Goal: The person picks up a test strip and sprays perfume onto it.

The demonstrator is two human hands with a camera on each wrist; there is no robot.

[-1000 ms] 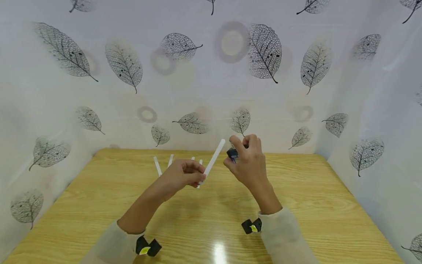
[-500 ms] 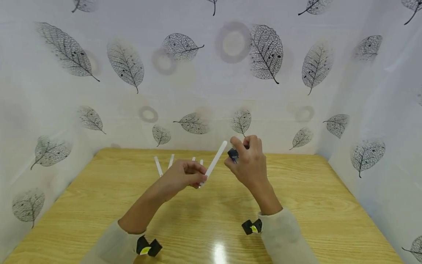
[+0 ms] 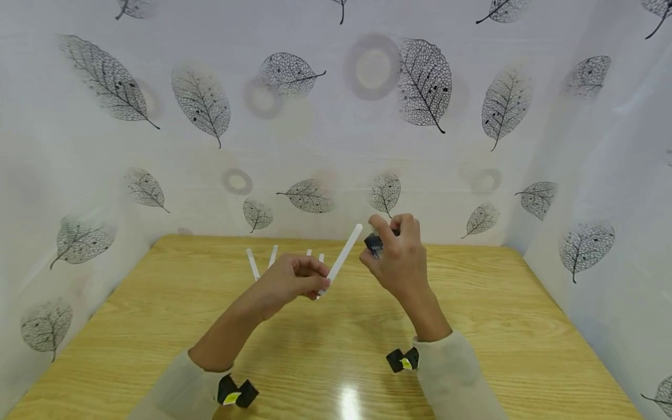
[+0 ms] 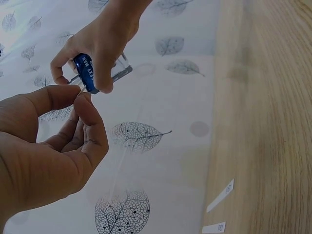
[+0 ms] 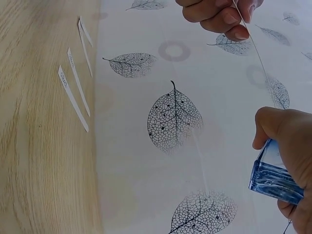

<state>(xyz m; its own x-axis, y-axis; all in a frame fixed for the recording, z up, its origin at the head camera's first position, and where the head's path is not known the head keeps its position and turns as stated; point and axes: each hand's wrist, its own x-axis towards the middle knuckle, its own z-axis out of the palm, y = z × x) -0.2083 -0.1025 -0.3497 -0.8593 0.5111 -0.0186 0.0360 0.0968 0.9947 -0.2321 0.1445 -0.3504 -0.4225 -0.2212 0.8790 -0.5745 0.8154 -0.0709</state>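
Note:
My left hand [image 3: 291, 277] pinches the lower end of a slim white paper strip [image 3: 345, 251] between thumb and fingertips. The strip slants up and right above the table, its free end near my right hand [image 3: 401, 259]. That hand grips a small blue glass perfume bottle [image 4: 86, 70], whose front carries white lettering that reads like "SEXY MAN". Clear glass and blue lower body of the bottle [image 5: 275, 180] show in the right wrist view. The index finger bends over the bottle's top; the nozzle is hidden. Strip and bottle are apart.
Several more white strips [image 3: 252, 263] lie on the wooden table [image 3: 472, 326] behind the left hand, some with small printed marks [image 4: 221, 196]. A pale curtain [image 3: 336, 134] with leaf prints hangs behind and along both sides. Each sleeve cuff has a black camera [image 3: 238, 392].

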